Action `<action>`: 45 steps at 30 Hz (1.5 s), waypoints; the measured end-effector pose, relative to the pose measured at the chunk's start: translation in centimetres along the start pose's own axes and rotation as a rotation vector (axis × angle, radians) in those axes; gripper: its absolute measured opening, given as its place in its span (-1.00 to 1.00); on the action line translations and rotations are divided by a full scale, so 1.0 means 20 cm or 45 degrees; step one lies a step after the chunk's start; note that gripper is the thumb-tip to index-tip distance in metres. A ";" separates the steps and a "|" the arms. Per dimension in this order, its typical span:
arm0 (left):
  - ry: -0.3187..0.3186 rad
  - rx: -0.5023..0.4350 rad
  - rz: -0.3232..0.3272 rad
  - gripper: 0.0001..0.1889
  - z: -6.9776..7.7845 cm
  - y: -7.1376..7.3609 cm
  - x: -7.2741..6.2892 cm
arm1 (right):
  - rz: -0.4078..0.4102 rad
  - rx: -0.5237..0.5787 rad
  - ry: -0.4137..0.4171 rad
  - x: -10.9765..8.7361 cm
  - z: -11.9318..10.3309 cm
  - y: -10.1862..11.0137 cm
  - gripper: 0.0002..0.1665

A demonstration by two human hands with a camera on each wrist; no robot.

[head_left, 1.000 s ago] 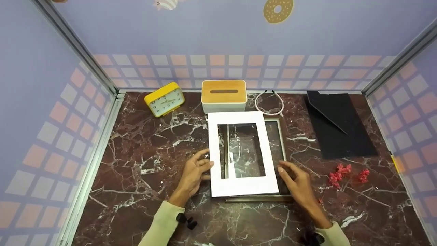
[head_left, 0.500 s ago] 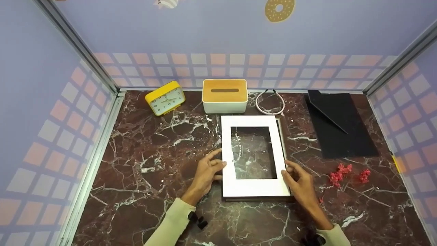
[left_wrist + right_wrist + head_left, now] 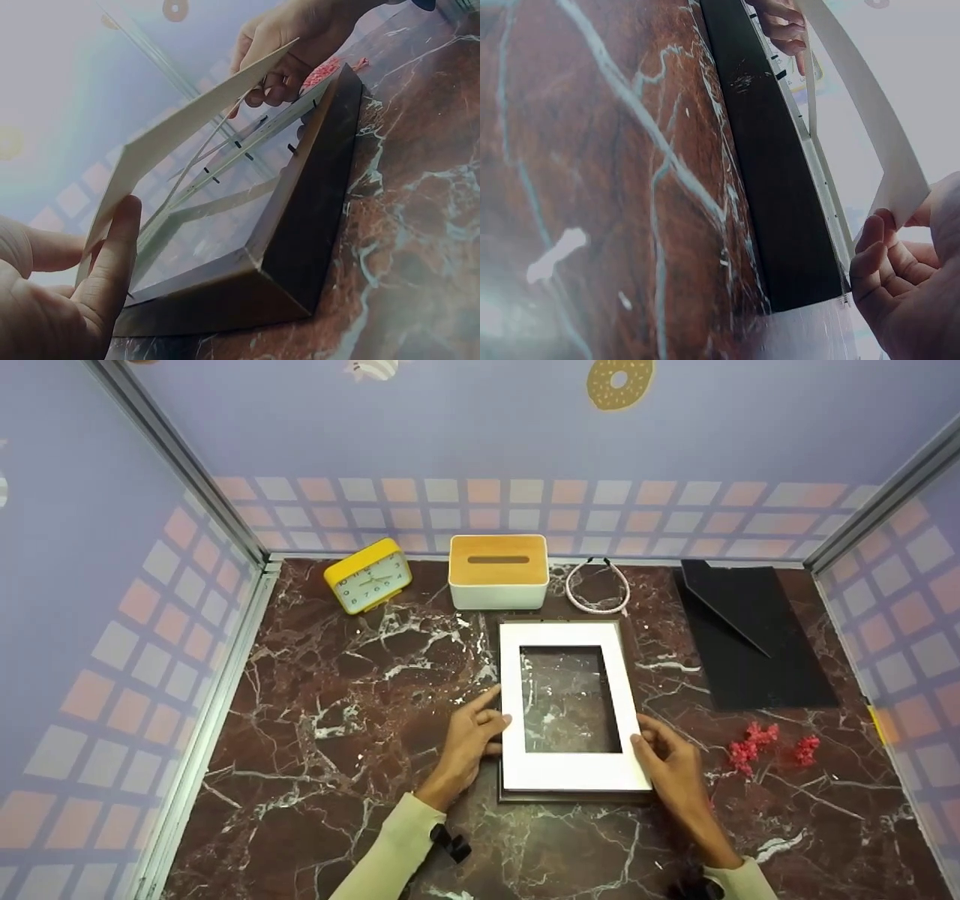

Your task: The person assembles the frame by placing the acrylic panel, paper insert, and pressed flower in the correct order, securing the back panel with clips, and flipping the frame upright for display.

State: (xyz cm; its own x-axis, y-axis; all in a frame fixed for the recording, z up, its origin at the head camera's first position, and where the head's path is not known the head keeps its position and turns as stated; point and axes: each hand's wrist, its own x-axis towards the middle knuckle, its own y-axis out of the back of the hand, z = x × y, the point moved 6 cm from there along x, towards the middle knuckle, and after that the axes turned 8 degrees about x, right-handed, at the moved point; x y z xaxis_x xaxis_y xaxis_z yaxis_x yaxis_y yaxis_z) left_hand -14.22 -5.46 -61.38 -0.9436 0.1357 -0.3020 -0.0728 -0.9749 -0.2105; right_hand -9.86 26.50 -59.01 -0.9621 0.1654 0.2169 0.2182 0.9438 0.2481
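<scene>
A white mat board (image 3: pixel 577 771) with a rectangular window is held between both hands, above a dark picture frame (image 3: pixel 300 225) that lies on the table. My left hand (image 3: pixel 469 742) pinches the board's left edge between thumb and fingers. On the opposite side my right hand (image 3: pixel 671 761) pinches the right edge; its fingertips (image 3: pixel 870 247) are right at the frame's rim in the right wrist view. From the left wrist view, the board stands apart from the frame, tilted over its opening, and small black tabs line the frame's inner edge.
Behind the frame stand a yellow alarm clock (image 3: pixel 369 576), a tissue box (image 3: pixel 499 574) with a wooden lid and a pale headband (image 3: pixel 598 586). On the right lie a black backing board (image 3: pixel 772 675) with its stand flap raised and red coral-like sprigs (image 3: pixel 750 746).
The mat board has moved right and slightly toward the person, so it now lines up over the frame. Both hands have kept hold, the left shifting right along with it.
</scene>
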 end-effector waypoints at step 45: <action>-0.256 0.927 -0.033 -0.34 0.06 -0.01 0.10 | -0.005 -0.193 0.022 0.05 0.08 0.02 -0.70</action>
State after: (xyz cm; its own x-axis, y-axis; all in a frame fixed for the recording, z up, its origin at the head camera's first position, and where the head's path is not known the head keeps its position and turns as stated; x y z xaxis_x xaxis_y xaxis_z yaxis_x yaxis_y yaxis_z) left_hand -16.41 -5.14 -60.78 -0.9743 0.1935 -0.1156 -0.2253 -0.8517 0.4731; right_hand -11.07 27.59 -60.22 -0.9603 0.1557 0.2313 0.2380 0.8901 0.3887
